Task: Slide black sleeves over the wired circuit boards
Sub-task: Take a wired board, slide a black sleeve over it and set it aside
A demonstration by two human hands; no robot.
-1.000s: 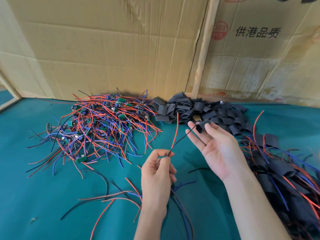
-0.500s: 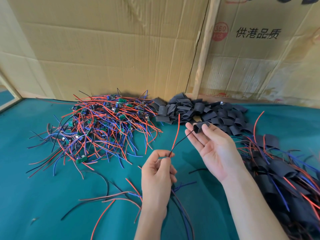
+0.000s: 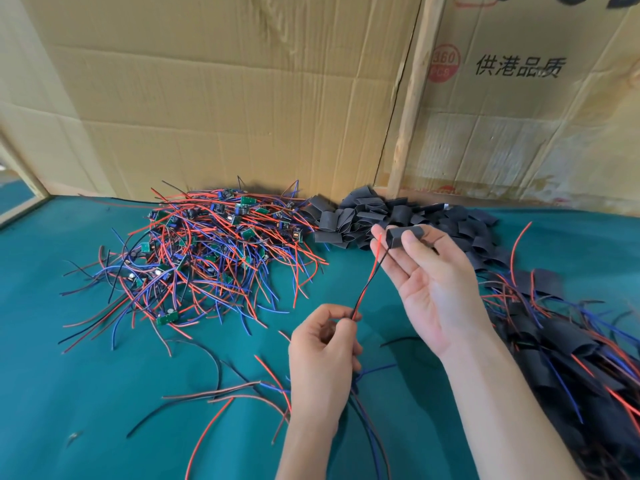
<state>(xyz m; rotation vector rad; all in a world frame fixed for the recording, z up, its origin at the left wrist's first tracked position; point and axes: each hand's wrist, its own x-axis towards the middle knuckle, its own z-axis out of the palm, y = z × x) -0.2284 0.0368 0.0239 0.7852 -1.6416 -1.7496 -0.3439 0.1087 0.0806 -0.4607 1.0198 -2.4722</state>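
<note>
A black sleeve [image 3: 403, 236] is being held above the bench [image 3: 86, 393], in front of the loose sleeve pile [image 3: 381, 216], pinched in the grip of the right hand [image 3: 427, 289] between the thumb [image 3: 414, 245] and the fingertips. The right palm is facing up and toward the camera, its grip clamped on the sleeve.

A red wire [image 3: 369, 278] and a black wire [image 3: 375, 271] are running together from the left hand [image 3: 323, 355] up to the near end of the sleeve; whether their tips are already inside cannot be told. The left hand's grip is closing on these 2 wires, thumb and forefinger pinching them just below their crossing. Further leads, blue and dark, are trailing down from under the left hand toward the lower edge of the view. The board on these leads is not visible.

To the left, a heap of wired circuit boards [image 3: 207, 251] is lying on the green bench, red, blue and black leads tangled, small green boards showing among them. To the right, a heap of sleeved units [image 3: 571, 358] is lying with leads sticking out. A few stray wires [image 3: 221, 396] are lying near the front. Cardboard panels [image 3: 242, 98] are standing behind the bench, with a wooden post [image 3: 412, 98] between them.
</note>
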